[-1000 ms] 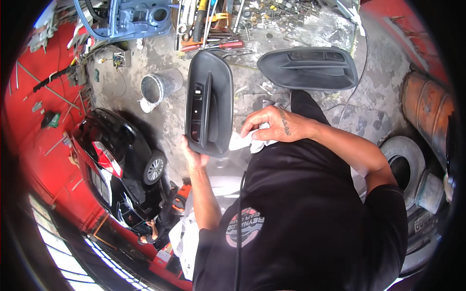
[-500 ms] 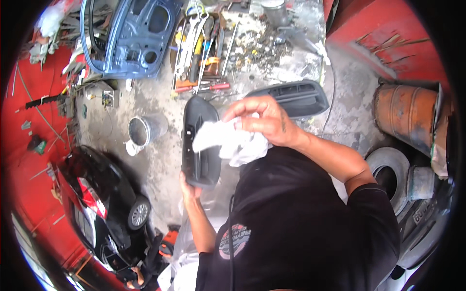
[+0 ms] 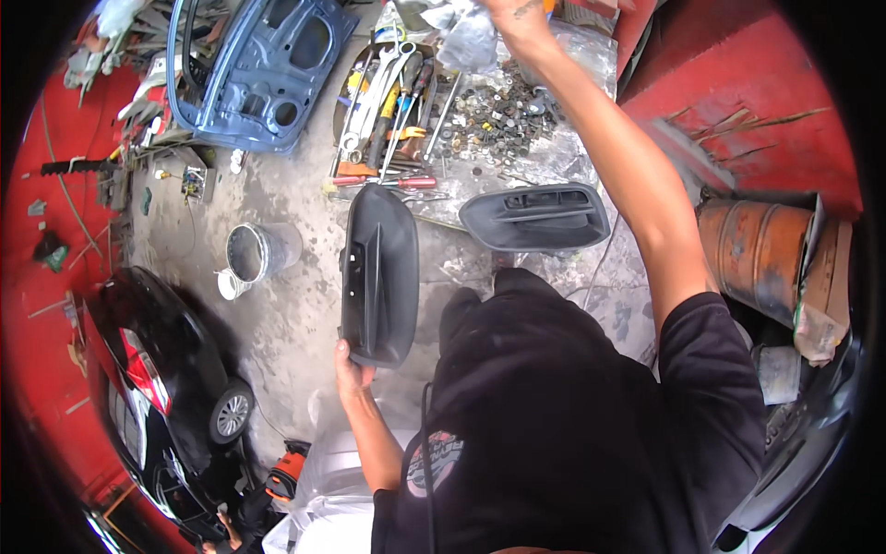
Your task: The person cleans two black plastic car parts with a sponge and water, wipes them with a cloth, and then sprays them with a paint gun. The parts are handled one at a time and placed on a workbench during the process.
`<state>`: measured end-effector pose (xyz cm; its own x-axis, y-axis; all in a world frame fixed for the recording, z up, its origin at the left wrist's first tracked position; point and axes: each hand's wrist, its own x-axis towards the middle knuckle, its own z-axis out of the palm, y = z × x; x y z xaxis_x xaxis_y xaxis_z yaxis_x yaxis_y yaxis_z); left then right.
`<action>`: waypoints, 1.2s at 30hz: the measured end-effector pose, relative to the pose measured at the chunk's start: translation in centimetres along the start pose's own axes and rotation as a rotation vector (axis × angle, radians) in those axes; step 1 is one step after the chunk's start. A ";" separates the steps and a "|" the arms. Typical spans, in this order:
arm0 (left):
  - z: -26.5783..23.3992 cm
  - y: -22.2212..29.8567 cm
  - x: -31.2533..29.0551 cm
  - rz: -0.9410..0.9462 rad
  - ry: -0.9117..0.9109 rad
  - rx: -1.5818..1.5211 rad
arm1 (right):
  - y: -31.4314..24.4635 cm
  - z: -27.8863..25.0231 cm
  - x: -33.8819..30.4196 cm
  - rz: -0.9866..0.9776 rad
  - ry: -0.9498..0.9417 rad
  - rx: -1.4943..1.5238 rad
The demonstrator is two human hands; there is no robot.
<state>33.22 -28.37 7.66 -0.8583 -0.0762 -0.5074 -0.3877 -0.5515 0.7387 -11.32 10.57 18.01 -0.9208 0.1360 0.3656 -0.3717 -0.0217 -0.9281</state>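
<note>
Head view, looking down over a black-shirted torso onto a cluttered workshop floor. Left hand [image 3: 353,367] closed around the lower end of a black plastic door trim panel [image 3: 379,275], held upright and clear of the floor, ribbed inner face showing — same grip as half a second ago. Right hand [image 3: 517,13] now lifted away from the panel and stretched far forward to the top edge, arm fully extended over a scatter of nuts and bolts [image 3: 498,115]; a second ago pressed against the panel with a white rag. Fingers mostly cut off at the frame edge, so cannot tell how open; something pale and crumpled [image 3: 461,32] just beside the hand, possibly the rag, contact unclear. Wiping seemingly paused, panel left in one hand only. Second black trim panel [image 3: 537,218] lying flat ahead, apart from the held one. Further off — a tray of hand tools [image 3: 383,102], a blue car door [image 3: 254,69], a grey bucket [image 3: 254,254].
</note>
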 end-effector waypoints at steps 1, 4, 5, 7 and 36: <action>0.1 0.0 0.4 -0.006 -0.014 0.003 | 3.7 -0.5 0.8 -0.003 0.023 -0.037; 0.3 -0.2 1.5 0.002 -0.051 0.008 | 12.7 -2.6 1.3 -0.106 0.064 -0.328; 0.3 -0.3 1.5 0.022 -0.058 0.007 | 14.2 -2.3 0.8 -0.065 0.078 -0.275; 0.7 -0.1 0.9 0.056 -0.054 0.011 | 15.3 -2.2 -0.4 -0.155 -0.027 -0.462; 19.4 5.4 20.6 -0.079 -0.413 0.439 | 16.4 -22.3 -11.6 0.667 -0.489 -0.456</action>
<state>6.93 -16.80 9.83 -0.8469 0.3280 -0.4186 -0.4821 -0.1414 0.8646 -4.12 30.69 -2.98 -0.9127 -0.1977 -0.3575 0.2363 0.4584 -0.8567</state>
